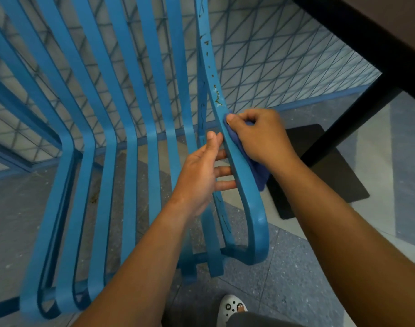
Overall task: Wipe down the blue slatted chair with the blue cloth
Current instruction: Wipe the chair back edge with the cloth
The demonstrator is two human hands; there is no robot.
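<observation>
The blue slatted metal chair (112,142) is filling the left and centre. The left hand (199,175), fingers straight, is bracing its rightmost slat (239,171). At three o'clock, the right hand (258,135) is gripping the bunched blue cloth (260,173) against that slat's outer face. The slat is running twelve to six o'clock; dark marks (217,100) are lying at twelve, nearer the right hand.

A cafe-like seating area. Right of the hands (260,138) stands a dark pedestal table (366,55) on speckled floor tiles (296,267). Beyond them runs a blue-gridded wall (272,67).
</observation>
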